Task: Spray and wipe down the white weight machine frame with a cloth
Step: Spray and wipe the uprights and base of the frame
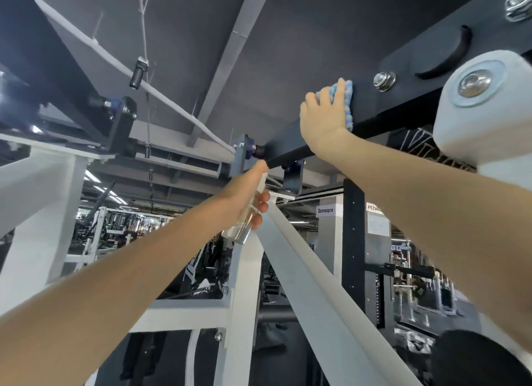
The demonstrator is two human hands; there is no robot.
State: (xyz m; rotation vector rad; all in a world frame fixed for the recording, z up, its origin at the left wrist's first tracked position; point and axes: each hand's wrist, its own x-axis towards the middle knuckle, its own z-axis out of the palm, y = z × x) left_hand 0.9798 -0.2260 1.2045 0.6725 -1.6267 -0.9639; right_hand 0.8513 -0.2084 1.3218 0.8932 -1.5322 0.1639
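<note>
Two arms of mine reach up into the frame from the lower corners. My right hand (322, 120) is in the upper right of centre, laid flat with the fingers close together and pressing a blue and white cloth (349, 106) against the side of a dark beam (408, 112). The cloth shows past my fingertips and along the right edge of my palm, bunched between hand and metal. Just right of the cloth a bolt (384, 81) sits in the beam, and further right a rounded white frame end (483, 112) fills the edge of the picture.

My left hand (247, 188) is near the centre, below the lower left end of the beam. Its fingers are curled round a clear spray bottle (243, 228), whose base points down and to the left. I cannot tell where the nozzle points, since my hand covers the top.

Just beside the bottle, the white weight machine frame (316, 285) runs as a slanted bar from the centre down to the lower right. A white upright (244, 299) stands directly under the bottle, and a thick white post (43, 213) rises at the left edge. Behind the slanted bar, a sign reading "Demonpro" (325, 210) hangs right of centre. A grey ceiling (288, 40) spans the top.
</note>
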